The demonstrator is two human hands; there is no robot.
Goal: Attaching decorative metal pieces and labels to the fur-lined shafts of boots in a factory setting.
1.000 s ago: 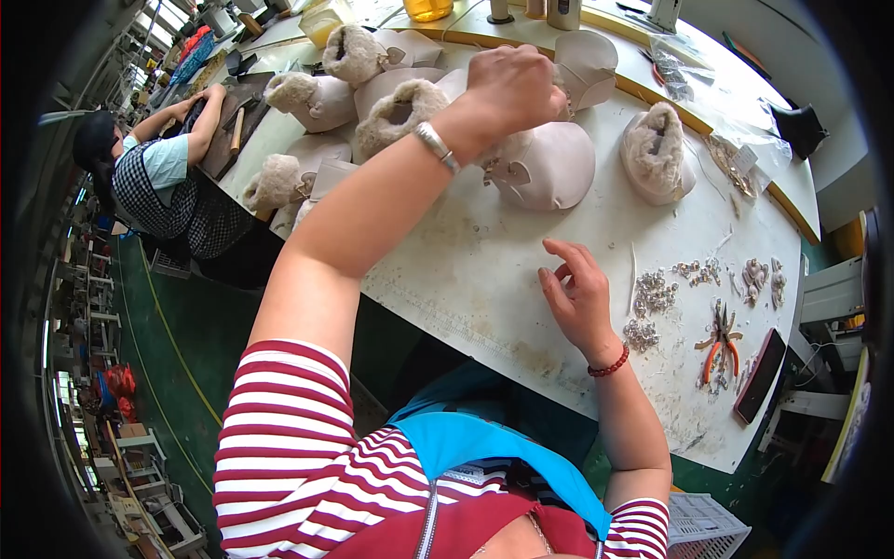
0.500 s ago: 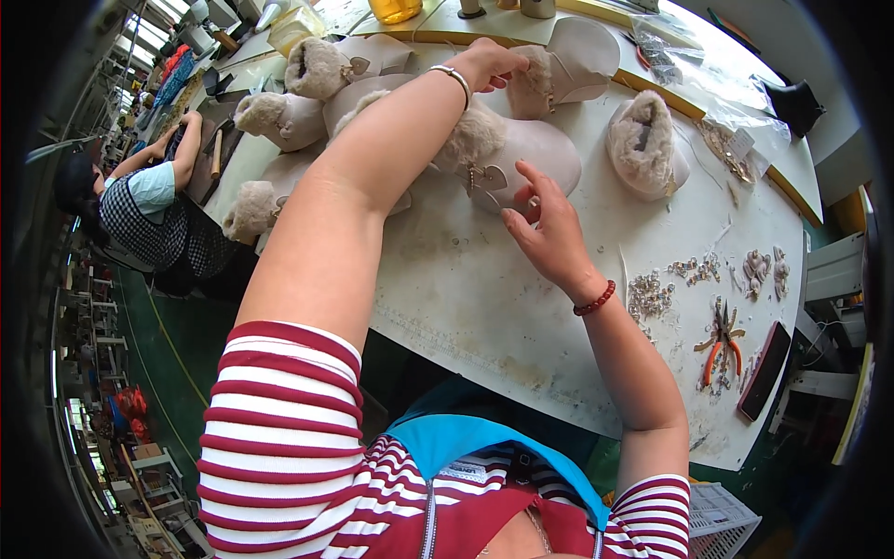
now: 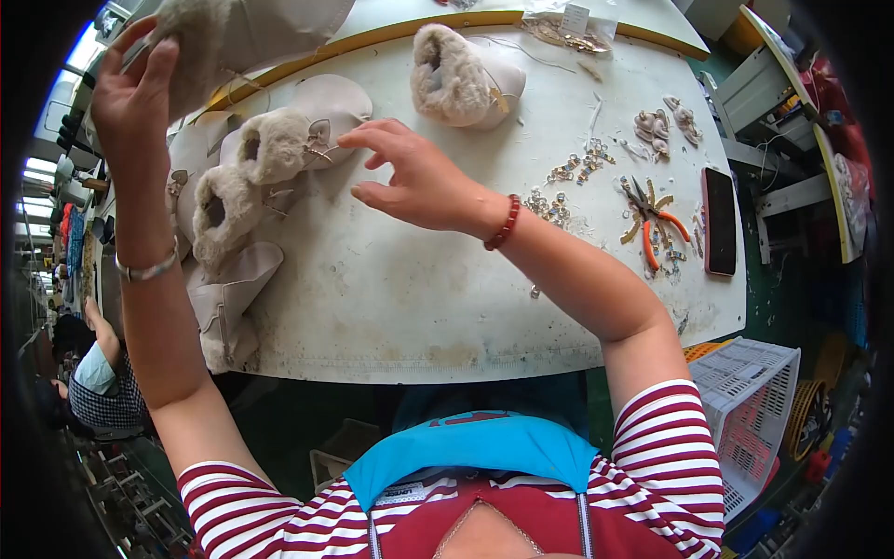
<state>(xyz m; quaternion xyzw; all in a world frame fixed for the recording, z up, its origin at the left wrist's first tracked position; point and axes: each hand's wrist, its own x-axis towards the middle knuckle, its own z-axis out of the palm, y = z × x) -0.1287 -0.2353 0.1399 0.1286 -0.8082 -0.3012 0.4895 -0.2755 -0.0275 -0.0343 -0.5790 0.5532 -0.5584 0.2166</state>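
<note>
In my left hand, raised at the upper left, is a pale pinkish-beige boot gripped by its fluffy fur collar. My right hand hovers over the table's middle, thumb and fingers apart, nothing visible between them. Its fingertips come close to a boot with a heart-shaped tag and a small metal trim. Beside that lie further fur-collared boots, one with its opening showing and one at the near left. Another boot sits apart, farther back.
On the white table, right side, lie orange-handled pliers, small metal buckles, fabric bows and a dark phone. A plastic bag of metal parts is at the back. A white basket stands below; a co-worker sits at left.
My left hand has taken hold of the far boot and swung left with it, lifted. My view has turned, so the table's contents sit differently. The right hand stays open near the boots.
</note>
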